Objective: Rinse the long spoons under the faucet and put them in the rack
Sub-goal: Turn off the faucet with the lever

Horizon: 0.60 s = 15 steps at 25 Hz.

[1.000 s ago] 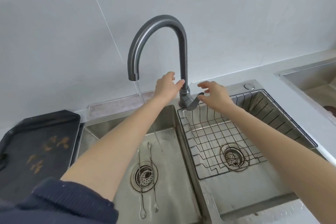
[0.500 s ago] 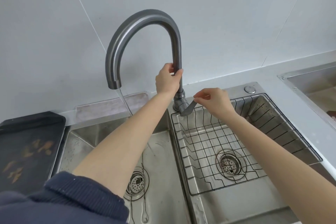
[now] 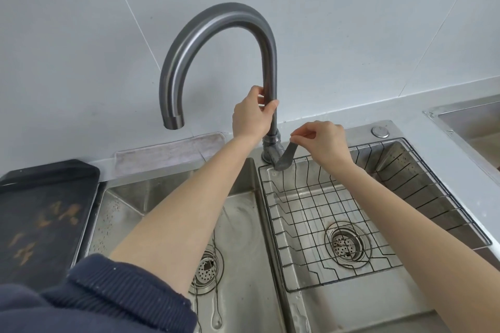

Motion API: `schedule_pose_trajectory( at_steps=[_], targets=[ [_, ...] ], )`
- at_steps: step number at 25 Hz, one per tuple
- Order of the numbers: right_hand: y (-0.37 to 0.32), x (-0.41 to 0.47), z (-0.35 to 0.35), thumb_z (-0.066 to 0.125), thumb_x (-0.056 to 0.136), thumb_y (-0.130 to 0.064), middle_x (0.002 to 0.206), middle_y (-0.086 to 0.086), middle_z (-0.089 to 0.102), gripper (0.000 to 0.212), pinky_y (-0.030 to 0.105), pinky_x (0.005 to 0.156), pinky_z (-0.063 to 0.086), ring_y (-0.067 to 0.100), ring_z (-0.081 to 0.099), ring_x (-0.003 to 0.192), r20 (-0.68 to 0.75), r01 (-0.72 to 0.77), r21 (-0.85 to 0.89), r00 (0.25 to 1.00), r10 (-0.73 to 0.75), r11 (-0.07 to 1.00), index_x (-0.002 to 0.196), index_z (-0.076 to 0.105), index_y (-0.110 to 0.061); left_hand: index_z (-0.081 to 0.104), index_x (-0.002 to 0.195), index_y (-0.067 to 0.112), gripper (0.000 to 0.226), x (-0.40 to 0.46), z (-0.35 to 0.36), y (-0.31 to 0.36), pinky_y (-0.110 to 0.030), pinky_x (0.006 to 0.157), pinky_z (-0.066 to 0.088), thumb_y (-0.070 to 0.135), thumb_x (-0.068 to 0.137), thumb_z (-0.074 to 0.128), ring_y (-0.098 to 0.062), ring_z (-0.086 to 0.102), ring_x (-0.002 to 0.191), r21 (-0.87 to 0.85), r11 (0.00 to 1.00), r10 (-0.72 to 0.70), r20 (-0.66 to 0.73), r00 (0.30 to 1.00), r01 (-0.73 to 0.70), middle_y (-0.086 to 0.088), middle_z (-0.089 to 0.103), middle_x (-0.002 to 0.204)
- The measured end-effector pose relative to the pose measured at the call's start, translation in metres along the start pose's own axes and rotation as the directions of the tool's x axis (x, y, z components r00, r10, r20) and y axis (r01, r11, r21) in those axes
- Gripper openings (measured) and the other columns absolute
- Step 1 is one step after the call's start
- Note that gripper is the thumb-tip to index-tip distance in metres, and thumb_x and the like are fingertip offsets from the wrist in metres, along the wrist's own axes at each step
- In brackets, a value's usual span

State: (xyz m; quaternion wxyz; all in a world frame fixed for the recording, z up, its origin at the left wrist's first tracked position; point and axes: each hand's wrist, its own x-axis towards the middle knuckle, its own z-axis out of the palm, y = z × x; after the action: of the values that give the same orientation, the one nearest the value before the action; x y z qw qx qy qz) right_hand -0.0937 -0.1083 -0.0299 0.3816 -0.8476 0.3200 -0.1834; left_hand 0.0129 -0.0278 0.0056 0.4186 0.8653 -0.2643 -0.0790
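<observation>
A tall grey arched faucet (image 3: 216, 24) stands between two steel basins. My left hand (image 3: 253, 115) is wrapped around its upright pipe. My right hand (image 3: 323, 140) pinches the tip of the faucet's lever handle (image 3: 286, 157), which points down toward the right. No water runs from the spout (image 3: 173, 123). Long thin spoons (image 3: 216, 313) lie over the drain in the left basin (image 3: 243, 224), mostly hidden under my left arm. A black wire rack (image 3: 405, 189) sits in the right basin.
A dark tray (image 3: 40, 211) with brown smears lies left of the sink. A grey cloth (image 3: 167, 155) lies on the ledge behind the left basin. A round button (image 3: 380, 131) sits behind the rack. Another basin (image 3: 476, 127) is at far right.
The stream of water has stopped. My left hand slid up the faucet pipe and my right hand closed onto the lever. The spout swung left over the left basin.
</observation>
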Motion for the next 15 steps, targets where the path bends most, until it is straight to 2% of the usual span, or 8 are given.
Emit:
schedule_pose_trajectory(
  at_steps=[3,5,6,9,10,12,15],
  targets=[
    [0.001,0.001,0.0,0.066,0.08,-0.014,0.09,0.009,0.074,0.012,-0.001,0.06,0.039,0.009,0.057,0.076,-0.005,-0.018,-0.002,1.0,0.018,1.0,0.088,0.074,-0.008,0.053,0.115,0.008,0.031,0.001,0.001,-0.001,-0.023,0.077,0.04,0.027,0.089,0.055,-0.022,0.065,0.099,-0.003,1.0,-0.009,-0.006,1.0,0.009,-0.005,0.067,0.116],
    [0.001,-0.001,0.002,0.066,0.08,-0.013,0.09,0.01,0.074,0.012,0.0,0.062,0.039,0.01,0.057,0.076,-0.015,-0.009,-0.007,1.0,0.009,1.0,0.088,0.074,-0.008,0.053,0.114,0.008,0.031,0.0,0.002,-0.001,-0.022,0.077,0.04,0.027,0.089,0.055,-0.022,0.065,0.1,-0.013,1.0,-0.017,-0.009,1.0,0.017,-0.005,0.067,0.116],
    [0.001,-0.002,0.003,0.066,0.081,-0.013,0.09,0.011,0.074,0.012,0.004,0.065,0.041,0.012,0.058,0.077,-0.022,0.0,-0.013,1.0,0.0,1.0,0.087,0.073,-0.007,0.053,0.115,0.009,0.031,-0.001,0.001,-0.001,-0.022,0.077,0.04,0.026,0.089,0.055,-0.022,0.065,0.1,-0.021,1.0,-0.022,-0.007,1.0,0.022,-0.005,0.067,0.117],
    [0.0,-0.004,0.008,0.061,0.083,-0.011,0.094,0.012,0.071,0.012,0.03,0.078,0.05,0.023,0.062,0.084,-0.045,0.023,-0.077,0.999,-0.027,0.997,0.089,0.071,-0.007,0.054,0.117,0.009,0.032,-0.003,0.0,0.0,-0.024,0.081,0.043,0.025,0.089,0.056,-0.022,0.064,0.103,-0.07,0.997,-0.035,-0.009,0.999,0.034,-0.005,0.066,0.12],
    [-0.001,-0.005,0.009,0.06,0.084,-0.011,0.097,0.011,0.069,0.013,0.034,0.078,0.051,0.025,0.062,0.087,-0.047,0.026,-0.11,0.998,-0.031,0.994,0.09,0.07,-0.008,0.055,0.118,0.009,0.032,-0.005,0.0,0.0,-0.024,0.083,0.044,0.024,0.089,0.055,-0.022,0.064,0.105,-0.088,0.996,-0.033,-0.006,0.999,0.033,-0.005,0.065,0.121],
    [-0.004,-0.009,0.01,0.056,0.086,-0.014,0.103,0.008,0.067,0.016,0.038,0.078,0.051,0.026,0.06,0.095,-0.051,0.033,-0.168,0.998,-0.042,0.985,0.096,0.069,-0.012,0.054,0.122,0.01,0.034,-0.009,-0.003,-0.001,-0.025,0.09,0.045,0.022,0.09,0.055,-0.021,0.063,0.109,-0.118,0.993,-0.025,0.016,1.0,0.027,-0.005,0.064,0.125],
    [-0.012,-0.018,0.01,0.053,0.088,-0.017,0.11,0.006,0.065,0.022,0.035,0.077,0.047,0.025,0.053,0.107,-0.044,0.067,-0.215,0.996,-0.078,0.974,0.105,0.067,-0.014,0.05,0.128,0.011,0.039,-0.019,-0.012,-0.009,-0.026,0.096,0.043,0.021,0.09,0.055,-0.021,0.061,0.113,-0.125,0.992,0.007,0.047,0.999,-0.001,-0.007,0.06,0.13]
  ],
)
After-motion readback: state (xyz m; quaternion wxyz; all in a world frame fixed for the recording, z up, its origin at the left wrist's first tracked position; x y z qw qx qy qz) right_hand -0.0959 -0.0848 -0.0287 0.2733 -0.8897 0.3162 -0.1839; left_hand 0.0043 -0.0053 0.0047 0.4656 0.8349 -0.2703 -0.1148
